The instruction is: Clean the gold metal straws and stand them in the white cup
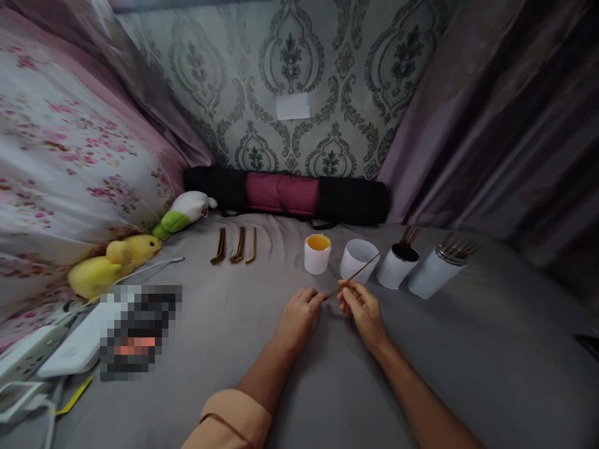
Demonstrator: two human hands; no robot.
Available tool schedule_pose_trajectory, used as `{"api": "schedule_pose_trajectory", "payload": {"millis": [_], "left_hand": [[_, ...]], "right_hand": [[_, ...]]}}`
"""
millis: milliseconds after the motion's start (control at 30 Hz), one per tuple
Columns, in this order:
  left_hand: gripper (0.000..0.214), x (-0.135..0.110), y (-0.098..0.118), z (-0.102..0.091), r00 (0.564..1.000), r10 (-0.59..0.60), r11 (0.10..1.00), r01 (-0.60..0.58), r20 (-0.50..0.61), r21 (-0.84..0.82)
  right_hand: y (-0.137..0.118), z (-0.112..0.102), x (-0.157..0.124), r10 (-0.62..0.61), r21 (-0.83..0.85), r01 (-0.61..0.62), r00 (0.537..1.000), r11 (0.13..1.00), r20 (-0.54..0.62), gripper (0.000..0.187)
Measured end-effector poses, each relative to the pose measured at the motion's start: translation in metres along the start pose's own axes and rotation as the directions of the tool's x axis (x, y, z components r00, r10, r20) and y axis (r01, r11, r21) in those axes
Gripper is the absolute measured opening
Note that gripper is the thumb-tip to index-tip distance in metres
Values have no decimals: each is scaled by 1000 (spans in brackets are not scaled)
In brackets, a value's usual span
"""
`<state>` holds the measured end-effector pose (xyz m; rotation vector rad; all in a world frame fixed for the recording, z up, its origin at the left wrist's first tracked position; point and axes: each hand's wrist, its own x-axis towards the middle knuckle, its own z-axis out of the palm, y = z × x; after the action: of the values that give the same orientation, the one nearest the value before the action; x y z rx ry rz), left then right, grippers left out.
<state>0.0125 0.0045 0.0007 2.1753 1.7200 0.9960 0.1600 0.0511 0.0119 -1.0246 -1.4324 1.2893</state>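
Observation:
Both hands are over the grey sheet, in front of the white containers, with a thin brown stick (362, 268) slanting up to the right between them. My right hand (362, 308) pinches the stick near its middle. The fingers of my left hand (299, 315) are closed at its lower end. Its upper end passes in front of a white cup (359, 257). To the left of that stands a smaller white cup (317, 257), orange-yellow inside. Further right, a dark-mouthed white container (397, 268) and a taller white container (433, 274) hold several thin brown sticks.
Bent brown sticks lie in two bundles (238, 244) (218, 245), with a single bent stick (253, 245) beside them. A black and maroon roll bag (283, 193) lies along the wall. Plush toys (107, 265), a power strip (32, 355) and a white box-shaped device (87, 337) are at left.

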Motion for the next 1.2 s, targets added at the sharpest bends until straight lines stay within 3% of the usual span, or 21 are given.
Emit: {"api": "schedule_pose_trajectory", "payload": {"millis": [533, 800, 1200], "left_hand": [[29, -1, -2, 4, 1000, 6, 999, -6, -5, 38], [26, 0, -4, 7, 999, -13, 997, 10, -39, -82], [23, 3, -3, 10, 988, -143, 946, 122, -50, -301]], "right_hand": [[2, 1, 2, 30, 3, -30, 998, 1000, -57, 36], [6, 0, 3, 30, 2, -30, 997, 1000, -64, 37], [7, -4, 5, 28, -4, -29, 994, 1000, -106, 33]]}}
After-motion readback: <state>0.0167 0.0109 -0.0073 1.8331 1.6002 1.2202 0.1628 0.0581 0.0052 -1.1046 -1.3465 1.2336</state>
